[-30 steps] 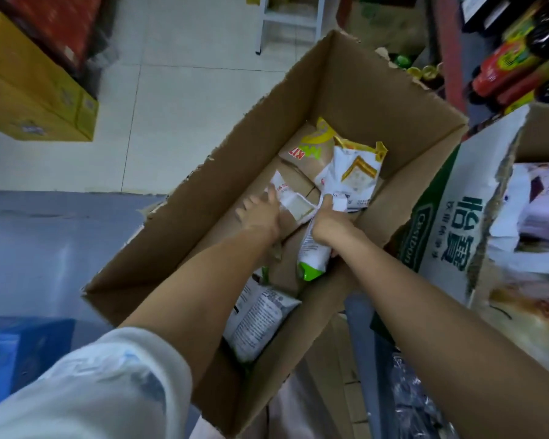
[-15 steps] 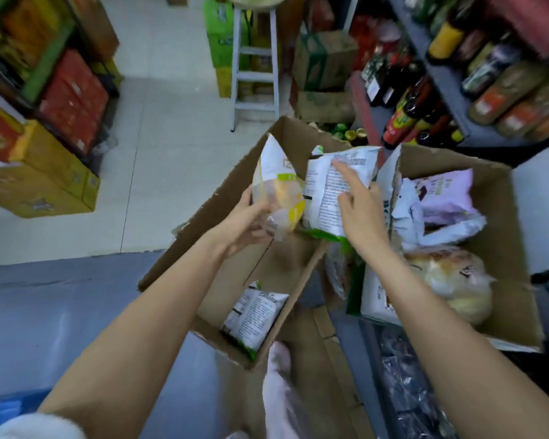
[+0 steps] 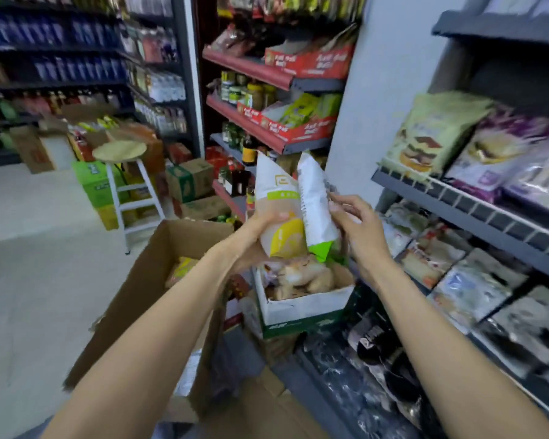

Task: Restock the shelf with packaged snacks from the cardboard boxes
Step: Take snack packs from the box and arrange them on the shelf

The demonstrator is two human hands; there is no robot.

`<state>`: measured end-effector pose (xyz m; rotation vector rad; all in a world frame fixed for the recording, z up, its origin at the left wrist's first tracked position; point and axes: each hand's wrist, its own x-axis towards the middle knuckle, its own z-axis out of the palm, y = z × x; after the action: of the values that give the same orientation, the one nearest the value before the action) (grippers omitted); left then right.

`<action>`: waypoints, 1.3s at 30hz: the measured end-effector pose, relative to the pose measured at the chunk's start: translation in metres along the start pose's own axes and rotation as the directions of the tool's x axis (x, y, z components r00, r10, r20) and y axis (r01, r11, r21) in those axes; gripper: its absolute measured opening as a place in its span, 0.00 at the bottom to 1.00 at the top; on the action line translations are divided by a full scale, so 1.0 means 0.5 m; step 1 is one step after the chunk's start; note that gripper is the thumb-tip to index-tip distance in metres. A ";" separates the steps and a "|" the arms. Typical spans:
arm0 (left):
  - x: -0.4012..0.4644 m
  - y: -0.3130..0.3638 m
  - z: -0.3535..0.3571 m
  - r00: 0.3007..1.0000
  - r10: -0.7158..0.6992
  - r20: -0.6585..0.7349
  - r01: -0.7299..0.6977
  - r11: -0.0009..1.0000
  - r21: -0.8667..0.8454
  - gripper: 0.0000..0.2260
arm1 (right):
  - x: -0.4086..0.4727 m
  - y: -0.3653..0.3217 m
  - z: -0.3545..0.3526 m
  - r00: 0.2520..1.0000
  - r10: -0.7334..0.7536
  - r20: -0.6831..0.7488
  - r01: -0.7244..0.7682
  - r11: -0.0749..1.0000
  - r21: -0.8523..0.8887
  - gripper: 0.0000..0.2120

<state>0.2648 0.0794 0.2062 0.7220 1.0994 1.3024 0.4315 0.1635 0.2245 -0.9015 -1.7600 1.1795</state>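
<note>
Snack packets (image 3: 279,198): glossy plastic film. Boxes (image 3: 159,280): matt brown cardboard, rough torn edges. Shelf (image 3: 476,213): dark matt metal w/ wire rail.

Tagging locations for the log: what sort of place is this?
Most likely a small grocery shop: stocked shelves of bottles, jars and bagged snacks, with opened cardboard boxes on the aisle floor.

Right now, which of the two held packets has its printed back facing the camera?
The right-hand packet, covered in small print with a green bottom edge; the left-hand packet shows its yellow front.
</note>
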 end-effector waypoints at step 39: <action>0.206 -0.295 1.457 0.859 -0.076 0.506 0.017 0.992 0.121 0.12 | -0.440 0.161 -1.457 0.596 -0.111 -0.795 -0.517 0.704 -0.486 0.38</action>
<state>0.9837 0.2695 0.3085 1.0491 0.7510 0.9299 1.1900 0.2582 0.2646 -1.8058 -1.2871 0.0602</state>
